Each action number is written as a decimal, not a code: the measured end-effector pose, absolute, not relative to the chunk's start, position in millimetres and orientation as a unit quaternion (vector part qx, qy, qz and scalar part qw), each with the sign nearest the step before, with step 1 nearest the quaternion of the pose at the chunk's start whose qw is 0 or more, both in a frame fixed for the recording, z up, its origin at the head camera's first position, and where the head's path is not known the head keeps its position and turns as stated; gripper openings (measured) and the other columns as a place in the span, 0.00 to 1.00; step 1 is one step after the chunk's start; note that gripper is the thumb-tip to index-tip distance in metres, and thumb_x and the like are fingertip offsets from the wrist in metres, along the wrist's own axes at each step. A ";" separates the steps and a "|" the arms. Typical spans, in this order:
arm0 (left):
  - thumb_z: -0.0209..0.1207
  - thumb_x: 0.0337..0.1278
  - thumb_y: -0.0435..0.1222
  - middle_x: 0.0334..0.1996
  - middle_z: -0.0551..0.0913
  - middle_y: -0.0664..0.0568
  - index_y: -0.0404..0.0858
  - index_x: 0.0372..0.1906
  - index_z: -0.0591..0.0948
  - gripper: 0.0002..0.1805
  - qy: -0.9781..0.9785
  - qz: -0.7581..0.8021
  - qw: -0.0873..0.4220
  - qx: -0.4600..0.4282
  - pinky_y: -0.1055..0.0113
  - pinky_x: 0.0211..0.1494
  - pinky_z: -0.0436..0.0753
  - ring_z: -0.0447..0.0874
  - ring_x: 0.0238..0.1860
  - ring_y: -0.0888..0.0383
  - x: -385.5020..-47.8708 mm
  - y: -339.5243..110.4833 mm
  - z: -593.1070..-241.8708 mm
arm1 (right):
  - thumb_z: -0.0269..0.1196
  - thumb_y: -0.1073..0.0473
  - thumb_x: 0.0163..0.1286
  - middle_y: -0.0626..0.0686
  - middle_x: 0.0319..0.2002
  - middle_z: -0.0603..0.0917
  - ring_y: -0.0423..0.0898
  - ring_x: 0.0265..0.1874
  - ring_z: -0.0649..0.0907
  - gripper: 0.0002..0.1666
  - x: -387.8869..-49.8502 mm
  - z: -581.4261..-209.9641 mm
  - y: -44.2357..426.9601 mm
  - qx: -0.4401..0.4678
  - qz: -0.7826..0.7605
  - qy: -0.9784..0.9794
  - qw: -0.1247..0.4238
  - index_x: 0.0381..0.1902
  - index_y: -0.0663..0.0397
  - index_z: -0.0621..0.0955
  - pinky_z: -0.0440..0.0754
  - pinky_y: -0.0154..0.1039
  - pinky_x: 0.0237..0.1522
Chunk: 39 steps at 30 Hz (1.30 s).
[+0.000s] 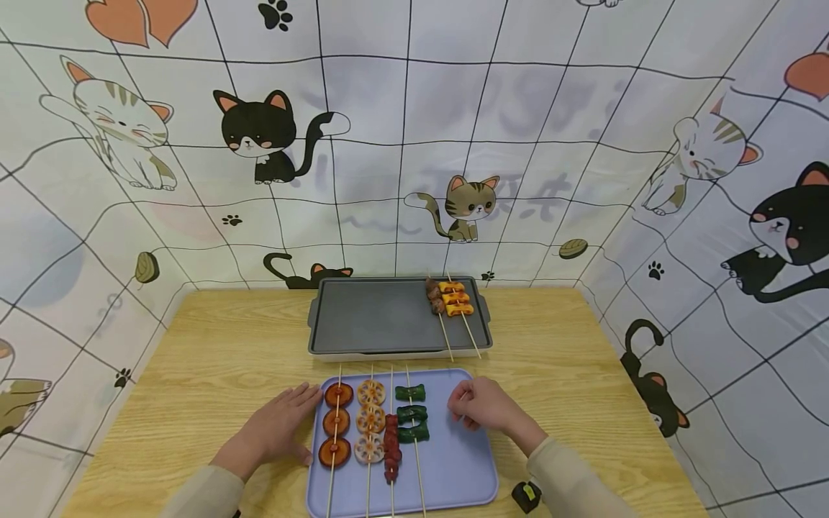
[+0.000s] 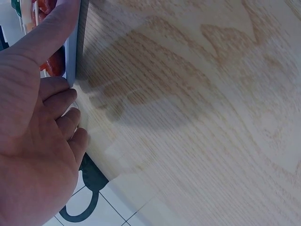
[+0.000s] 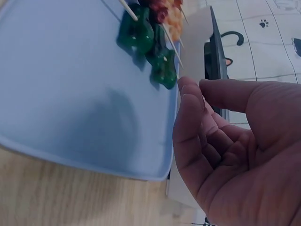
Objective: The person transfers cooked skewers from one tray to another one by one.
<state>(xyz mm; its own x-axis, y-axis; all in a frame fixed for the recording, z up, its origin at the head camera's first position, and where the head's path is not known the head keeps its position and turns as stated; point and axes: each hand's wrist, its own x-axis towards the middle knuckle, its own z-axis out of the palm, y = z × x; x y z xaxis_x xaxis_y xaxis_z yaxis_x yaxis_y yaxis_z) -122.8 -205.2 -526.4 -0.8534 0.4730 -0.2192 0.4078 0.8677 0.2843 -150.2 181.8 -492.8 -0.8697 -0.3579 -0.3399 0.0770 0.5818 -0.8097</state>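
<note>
A lavender tray [image 1: 453,475] carries skewers of brown round slices [image 1: 336,421], lotus slices [image 1: 370,417], red meat [image 1: 391,450] and green pieces [image 1: 412,414]. My left hand [image 1: 275,426] rests against the tray's left edge, fingers extended; in the left wrist view the hand [image 2: 42,117] lies along the tray's side [image 2: 71,47]. Over the tray's right part, beside the green pieces, hovers my right hand [image 1: 488,409]. In the right wrist view the hand [image 3: 235,150] has bent fingers, the thumb near the index fingertip, with nothing visible between them.
Behind the tray stands a dark grill plate [image 1: 369,316] with a brown meat skewer [image 1: 435,296] and a yellow skewer [image 1: 456,298] at its right end. A small black object [image 1: 526,496] lies by the right sleeve. Cat-printed cloth [image 1: 388,165] surrounds the wooden table [image 1: 214,338].
</note>
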 end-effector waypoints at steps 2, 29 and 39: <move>0.76 0.29 0.57 0.72 0.65 0.38 0.29 0.70 0.64 0.61 0.956 0.114 0.142 0.232 0.43 0.76 0.60 0.58 0.74 0.37 -123.0 -205.1 -526.0 | 0.62 0.61 0.67 0.60 0.27 0.86 0.42 0.19 0.81 0.08 -153.5 -492.2 182.8 -0.069 -0.448 0.862 0.228 0.35 0.63 0.81 0.85 0.39 0.23; 0.75 0.29 0.58 0.72 0.65 0.39 0.31 0.71 0.65 0.61 0.955 0.115 0.152 0.226 0.44 0.77 0.60 0.58 0.74 0.39 -123.6 -205.0 -525.9 | 0.65 0.59 0.64 0.55 0.26 0.88 0.38 0.17 0.81 0.09 -183.8 -502.3 164.6 0.036 -0.409 0.912 0.019 0.38 0.59 0.82 0.79 0.32 0.19; 0.76 0.29 0.57 0.72 0.65 0.40 0.31 0.71 0.65 0.61 0.956 0.115 0.152 0.222 0.44 0.77 0.60 0.58 0.74 0.39 -122.8 -205.4 -526.3 | 0.65 0.56 0.66 0.59 0.31 0.88 0.43 0.22 0.84 0.12 -187.9 -504.6 155.0 0.066 -0.454 0.888 0.022 0.39 0.59 0.79 0.85 0.34 0.25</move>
